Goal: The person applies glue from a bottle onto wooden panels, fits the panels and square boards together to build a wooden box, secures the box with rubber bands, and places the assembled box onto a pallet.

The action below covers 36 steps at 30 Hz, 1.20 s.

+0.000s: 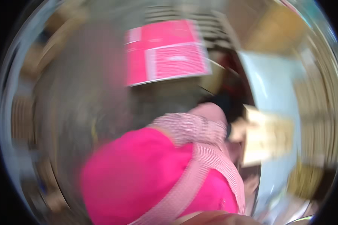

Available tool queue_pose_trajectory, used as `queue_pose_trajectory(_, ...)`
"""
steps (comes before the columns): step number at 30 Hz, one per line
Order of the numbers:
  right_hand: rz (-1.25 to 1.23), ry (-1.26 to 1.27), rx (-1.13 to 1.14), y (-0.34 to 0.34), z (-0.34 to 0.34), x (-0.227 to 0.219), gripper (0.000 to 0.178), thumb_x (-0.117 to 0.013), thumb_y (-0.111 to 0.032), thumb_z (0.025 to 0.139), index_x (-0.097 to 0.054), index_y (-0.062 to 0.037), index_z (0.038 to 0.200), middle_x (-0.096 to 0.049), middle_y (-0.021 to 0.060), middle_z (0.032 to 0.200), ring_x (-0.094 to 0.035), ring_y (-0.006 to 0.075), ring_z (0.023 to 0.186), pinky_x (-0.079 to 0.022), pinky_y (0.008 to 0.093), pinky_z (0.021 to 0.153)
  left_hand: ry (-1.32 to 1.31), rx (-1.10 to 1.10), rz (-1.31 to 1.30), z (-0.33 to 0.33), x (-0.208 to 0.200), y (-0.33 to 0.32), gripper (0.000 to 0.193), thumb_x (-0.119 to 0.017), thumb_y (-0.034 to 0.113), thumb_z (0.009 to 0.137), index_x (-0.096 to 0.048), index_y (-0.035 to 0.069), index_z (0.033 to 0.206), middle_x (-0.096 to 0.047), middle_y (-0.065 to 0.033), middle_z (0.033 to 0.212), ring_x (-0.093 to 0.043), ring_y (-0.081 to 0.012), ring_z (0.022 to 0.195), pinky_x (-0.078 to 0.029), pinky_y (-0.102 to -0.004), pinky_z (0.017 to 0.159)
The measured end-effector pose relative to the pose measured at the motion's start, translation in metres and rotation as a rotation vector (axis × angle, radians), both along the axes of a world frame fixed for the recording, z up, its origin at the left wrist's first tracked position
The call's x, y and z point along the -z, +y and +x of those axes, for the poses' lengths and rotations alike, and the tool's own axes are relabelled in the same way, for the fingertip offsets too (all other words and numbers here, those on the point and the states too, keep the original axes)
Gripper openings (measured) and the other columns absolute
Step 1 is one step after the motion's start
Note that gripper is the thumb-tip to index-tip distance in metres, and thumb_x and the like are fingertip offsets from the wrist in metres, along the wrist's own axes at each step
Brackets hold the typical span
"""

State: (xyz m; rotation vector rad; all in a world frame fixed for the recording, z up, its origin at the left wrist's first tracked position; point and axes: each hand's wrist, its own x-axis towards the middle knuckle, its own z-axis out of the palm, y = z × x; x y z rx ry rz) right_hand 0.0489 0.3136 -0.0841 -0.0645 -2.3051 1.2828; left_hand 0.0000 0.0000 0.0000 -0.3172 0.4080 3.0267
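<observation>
You're swinging your head fast, so the whole head view is smearing w/ motion blur; details are rough. Filling the lower middle is a big bright pink bundle (139, 176), looks like fabric or a soft bag, w/ a pink-and-white striped strap (199, 168) crossing it diagonally. It's sitting close under you, prob. pressed against your body so it's staying put while the hands are busy elsewhere.

A hand (237, 131) w/ a dark cuff is reaching right from a checked pink sleeve (187, 127) and touching the edge of a tan cardboard piece (264, 137), which is lying on a pale blue surface (270, 86). Can't tell which hand it is, nor whether the fingers are closing on the card or just resting there: too blurred. The other hand isn't making itself out anywhere.

Farther up, a pink flat box (165, 52) w/ white trim is lying well apart from the bundle.
</observation>
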Motion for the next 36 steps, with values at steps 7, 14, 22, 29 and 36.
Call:
queue_pose_trajectory(7,0.258,0.284,-0.029,-0.023,-0.149,-0.112,0.023,-0.058,-0.011,0.089,-0.062,0.0003,0.108,-0.065,0.0148,0.099,-0.063,0.0219,0.090,-0.049,0.0316,0.080,-0.176,0.275,-0.214,-0.043,0.003,0.018,0.051,-0.065,0.021,0.090,-0.044,-0.001,0.131,-0.052,-0.0147,0.129,-0.053,-0.0286,0.117,-0.043,-0.0450,0.102)
queue_pose_trajectory(14,0.716,0.082,-0.021,-0.021,-0.282,-0.107,0.033,-0.057,-0.024,0.080,-0.063,-0.0031,0.105,-0.063,0.0181,0.104,-0.059,0.0368,0.097,-0.049,0.0467,0.084,-0.351,0.460,-0.381,-0.016,-0.029,0.017,0.059,-0.064,0.030,0.091,-0.037,0.003,0.136,-0.048,-0.0127,0.131,-0.049,-0.0281,0.116,-0.036,-0.0501,0.103)
queue_pose_trajectory(22,0.677,-0.133,0.015,-0.069,-0.259,-0.129,0.035,-0.061,-0.028,0.079,-0.064,-0.0053,0.105,-0.062,0.0180,0.104,-0.057,0.0358,0.102,-0.044,0.0476,0.089,-0.283,0.472,-0.305,0.005,-0.028,-0.017,0.050,-0.059,0.016,0.093,-0.036,0.005,0.137,-0.049,-0.0138,0.133,-0.049,-0.0302,0.122,-0.042,-0.0545,0.099)
queue_pose_trajectory(29,0.510,0.069,-0.101,-0.041,-0.229,-0.106,0.032,-0.064,-0.026,0.078,-0.064,-0.0058,0.103,-0.062,0.0152,0.106,-0.056,0.0339,0.105,-0.043,0.0473,0.090,-0.402,0.388,-0.338,-0.004,0.006,-0.019,0.051,-0.059,0.010,0.092,-0.037,0.005,0.138,-0.048,-0.0137,0.135,-0.051,-0.0299,0.121,-0.044,-0.0513,0.100)
queue_pose_trajectory(36,0.562,-0.038,0.531,0.169,-0.148,-0.110,0.025,-0.065,-0.023,0.079,-0.067,-0.0053,0.097,-0.065,0.0169,0.100,-0.058,0.0367,0.098,-0.045,0.0432,0.089,-0.399,0.489,-0.259,-0.004,-0.014,-0.012,0.050,-0.057,0.015,0.093,-0.038,0.005,0.138,-0.047,-0.0135,0.137,-0.048,-0.0293,0.125,-0.041,-0.0491,0.104)
